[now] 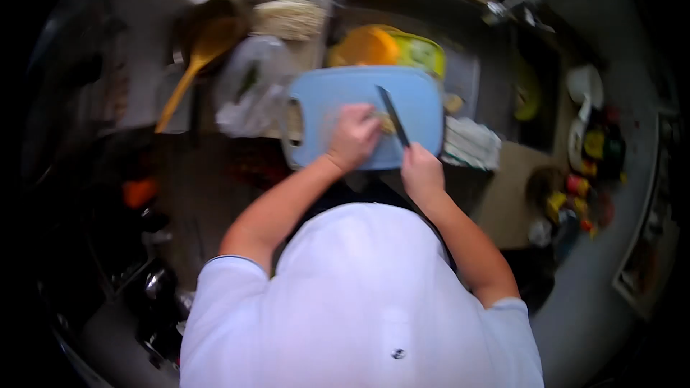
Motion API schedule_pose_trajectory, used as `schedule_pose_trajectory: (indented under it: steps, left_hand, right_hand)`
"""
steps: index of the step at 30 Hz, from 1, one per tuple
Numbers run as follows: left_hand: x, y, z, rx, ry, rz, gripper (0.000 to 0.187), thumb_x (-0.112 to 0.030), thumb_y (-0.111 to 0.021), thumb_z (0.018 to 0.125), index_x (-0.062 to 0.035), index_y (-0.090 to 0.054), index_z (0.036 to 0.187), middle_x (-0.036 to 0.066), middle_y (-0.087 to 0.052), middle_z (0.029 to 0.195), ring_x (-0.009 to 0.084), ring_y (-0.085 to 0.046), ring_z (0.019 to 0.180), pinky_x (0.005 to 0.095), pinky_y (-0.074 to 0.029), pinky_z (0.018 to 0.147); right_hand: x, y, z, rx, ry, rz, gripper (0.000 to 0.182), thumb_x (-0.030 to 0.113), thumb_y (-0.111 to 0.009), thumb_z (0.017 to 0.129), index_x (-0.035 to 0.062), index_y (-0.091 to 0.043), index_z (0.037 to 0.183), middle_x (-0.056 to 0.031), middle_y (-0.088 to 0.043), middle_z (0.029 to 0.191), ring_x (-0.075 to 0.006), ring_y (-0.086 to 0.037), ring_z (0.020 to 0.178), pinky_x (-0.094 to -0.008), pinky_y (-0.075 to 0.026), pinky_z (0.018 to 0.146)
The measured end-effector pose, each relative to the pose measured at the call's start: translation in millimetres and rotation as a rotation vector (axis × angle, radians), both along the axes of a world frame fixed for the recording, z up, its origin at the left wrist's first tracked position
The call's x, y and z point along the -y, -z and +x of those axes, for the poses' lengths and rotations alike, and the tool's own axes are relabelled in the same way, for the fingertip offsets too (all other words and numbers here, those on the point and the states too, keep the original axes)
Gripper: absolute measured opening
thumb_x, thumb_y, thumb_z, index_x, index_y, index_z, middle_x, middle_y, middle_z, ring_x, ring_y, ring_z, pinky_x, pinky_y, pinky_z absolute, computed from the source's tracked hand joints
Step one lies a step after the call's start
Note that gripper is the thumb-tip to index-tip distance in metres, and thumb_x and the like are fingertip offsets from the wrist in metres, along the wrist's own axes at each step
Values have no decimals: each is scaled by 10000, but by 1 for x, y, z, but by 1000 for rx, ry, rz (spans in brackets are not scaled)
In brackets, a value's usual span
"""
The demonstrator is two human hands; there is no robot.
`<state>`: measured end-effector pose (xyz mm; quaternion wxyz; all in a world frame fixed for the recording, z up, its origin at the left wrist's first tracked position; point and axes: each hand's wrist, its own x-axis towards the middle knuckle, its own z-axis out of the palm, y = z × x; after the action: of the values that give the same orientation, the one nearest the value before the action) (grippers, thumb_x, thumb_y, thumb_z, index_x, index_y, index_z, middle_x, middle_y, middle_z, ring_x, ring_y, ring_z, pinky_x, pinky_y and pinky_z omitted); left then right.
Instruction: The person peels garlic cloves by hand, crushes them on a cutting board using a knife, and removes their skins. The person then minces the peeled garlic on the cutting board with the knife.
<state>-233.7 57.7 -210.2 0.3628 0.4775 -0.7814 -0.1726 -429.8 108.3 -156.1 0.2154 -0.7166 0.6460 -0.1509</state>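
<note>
A light blue cutting board [323,90] lies in front of me, with a handle slot at its left end. My right hand [422,170] is closed around the handle of a knife [392,115], whose dark blade points away from me over the board. Just left of the blade is a small pale yellow piece of food [387,124]; its kind is too blurred to tell. My left hand [356,135] presses on that piece with bent fingers, close beside the blade.
Behind the board stand an orange bowl [370,47] and a yellow-green basket [424,54]. On the left are a clear plastic bag [255,90] and a pan with a yellow ladle [188,80]. A white packet [471,144] lies to the right, near several bottles [575,194].
</note>
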Motion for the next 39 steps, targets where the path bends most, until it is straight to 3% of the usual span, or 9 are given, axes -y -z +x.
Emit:
schedule_pose_trajectory:
  steps: [3, 9, 16, 18, 22, 28, 33, 39]
  left_hand:
    - [-7, 4, 3, -63, -90, -104, 197, -60, -733, 757, -30, -685, 946, 204, -641, 1070, 388, -604, 1012, 471, -500, 913]
    - [-10, -5, 15, -86, 8, -101, 165, -64, -620, 830, -15, -680, 976, 149, -663, 1021, 340, -654, 934, 417, -540, 832]
    - [-10, -4, 34, -5, 8, -12, 144, -84, -624, 806, -26, -665, 931, 125, -644, 975, 317, -652, 940, 419, -540, 821]
    - [-8, -8, 38, 96, 40, -54, 95, -141, -610, 801, -58, -630, 843, 116, -625, 932, 305, -634, 880, 413, -531, 785]
    - [-4, -19, 47, -57, 14, -167, 88, -106, -634, 807, -39, -646, 862, 115, -628, 905, 319, -631, 871, 422, -526, 760]
    - [-4, -54, 76, -24, 34, 94, 89, -111, -698, 832, -33, -667, 864, 119, -623, 854, 322, -641, 836, 425, -532, 756]
    - [2, -111, 116, -213, -236, -75, 117, -71, -744, 822, -33, -689, 917, 125, -658, 881, 315, -654, 815, 407, -541, 733]
    - [10, -162, 180, -242, -499, -181, 106, -65, -750, 844, -31, -688, 923, 125, -664, 887, 321, -661, 813, 401, -552, 725]
  right_hand:
    - [0, 15, 4, -75, 21, 41, 217, 197, -535, 985, 52, -607, 840, -213, -656, 791, -437, -645, 726, -559, -508, 649]
    - [-5, 10, 12, -147, -23, 11, 195, 160, -564, 996, 20, -566, 860, -224, -637, 787, -444, -627, 746, -545, -491, 660]
    - [-3, 10, 22, -148, -39, -1, 193, 135, -576, 985, 1, -559, 847, -235, -629, 776, -456, -621, 735, -550, -480, 649]
    - [-3, 8, 25, -160, -40, -8, 190, 131, -578, 983, 0, -559, 846, -235, -626, 772, -456, -620, 733, -551, -478, 647]
    - [-3, 10, 29, -165, -44, -16, 188, 133, -583, 984, 1, -555, 852, -231, -622, 765, -454, -617, 723, -550, -474, 640]
    - [-9, 11, 32, -154, -28, -58, 186, 126, -587, 984, 5, -554, 846, -224, -616, 758, -447, -614, 711, -541, -470, 630]
    - [-5, -2, 39, -127, -21, -53, 183, 119, -598, 975, 5, -550, 839, -226, -616, 763, -448, -613, 719, -532, -472, 632]
    - [-3, 10, 35, -159, -101, -37, 197, 120, -606, 968, 3, -541, 823, -231, -603, 757, -453, -601, 711, -535, -462, 635]
